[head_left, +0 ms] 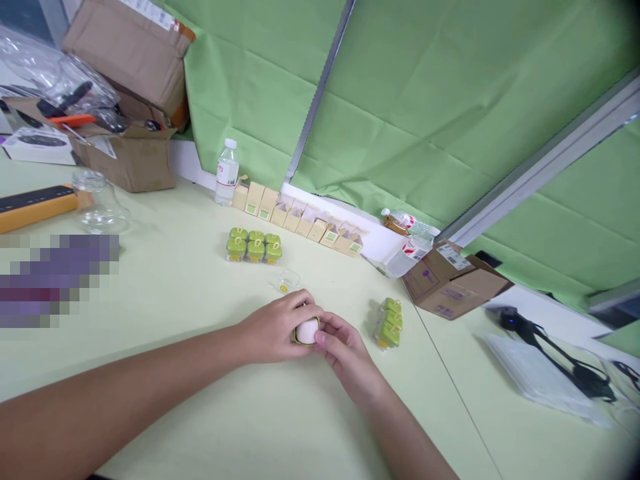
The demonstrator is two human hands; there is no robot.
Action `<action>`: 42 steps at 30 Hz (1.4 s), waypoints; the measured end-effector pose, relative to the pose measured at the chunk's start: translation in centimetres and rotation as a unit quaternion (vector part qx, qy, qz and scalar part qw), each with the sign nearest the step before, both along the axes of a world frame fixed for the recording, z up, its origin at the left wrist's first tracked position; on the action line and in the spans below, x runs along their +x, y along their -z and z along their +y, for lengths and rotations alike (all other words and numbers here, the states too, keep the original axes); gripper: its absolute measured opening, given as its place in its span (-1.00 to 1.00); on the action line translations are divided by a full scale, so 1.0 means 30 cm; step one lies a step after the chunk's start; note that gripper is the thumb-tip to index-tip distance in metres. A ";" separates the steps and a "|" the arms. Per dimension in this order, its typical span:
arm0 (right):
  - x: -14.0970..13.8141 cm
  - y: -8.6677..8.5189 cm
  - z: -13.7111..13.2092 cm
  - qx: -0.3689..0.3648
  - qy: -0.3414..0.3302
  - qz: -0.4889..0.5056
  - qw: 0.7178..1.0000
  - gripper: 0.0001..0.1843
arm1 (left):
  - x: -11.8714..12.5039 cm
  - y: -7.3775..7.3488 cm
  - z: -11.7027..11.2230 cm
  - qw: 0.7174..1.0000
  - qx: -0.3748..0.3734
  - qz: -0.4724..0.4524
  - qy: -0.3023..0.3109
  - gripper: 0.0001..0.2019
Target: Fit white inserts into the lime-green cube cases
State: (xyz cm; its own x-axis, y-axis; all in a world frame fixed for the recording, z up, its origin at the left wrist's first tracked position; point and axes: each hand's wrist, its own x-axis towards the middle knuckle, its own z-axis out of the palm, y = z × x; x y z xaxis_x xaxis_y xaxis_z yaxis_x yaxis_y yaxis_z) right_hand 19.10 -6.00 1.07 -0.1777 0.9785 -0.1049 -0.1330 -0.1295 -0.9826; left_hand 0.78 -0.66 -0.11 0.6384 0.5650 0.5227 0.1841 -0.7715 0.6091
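My left hand [274,328] and my right hand [345,353] meet over the pale green table [175,313], both closed around a small white rounded gadget with a green rim [307,331]. Just beyond my hands lies a small clear plastic lid with a yellow spot [286,281]. Farther back sits a group of several green gadgets in clear cases [254,246]. To the right of my right hand lies another small stack of green gadgets [390,323].
A row of small tan cartons [300,217] lines the back edge, with a water bottle [227,173] at its left. Cardboard boxes [131,157] stand at the back left, another cardboard box [453,281] at right. A glass jar [100,203] stands left; black cables [555,350] and plastic bags right.
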 end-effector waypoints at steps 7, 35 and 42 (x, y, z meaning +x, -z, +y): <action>-0.001 -0.005 0.001 -0.018 -0.005 0.049 0.999 -0.71 | 0.001 -0.003 0.013 0.998 0.066 -0.011 -0.003 -0.63; 0.065 0.017 0.044 -0.109 0.143 0.153 0.972 -0.85 | -0.024 0.013 0.068 0.985 -0.017 -0.119 -0.125 -0.54; 0.064 0.018 0.048 -0.128 0.174 0.163 0.963 -0.85 | -0.037 0.029 0.141 0.957 -0.138 -0.182 -0.181 -0.64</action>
State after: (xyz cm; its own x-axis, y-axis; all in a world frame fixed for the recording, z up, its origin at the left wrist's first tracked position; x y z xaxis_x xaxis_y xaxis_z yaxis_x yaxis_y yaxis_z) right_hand 21.03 -4.56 0.52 0.0914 0.9339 -0.3455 -0.5084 -0.2546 -0.8226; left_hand -0.33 3.56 -0.97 0.1786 0.8630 0.4726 0.1451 -0.4982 0.8548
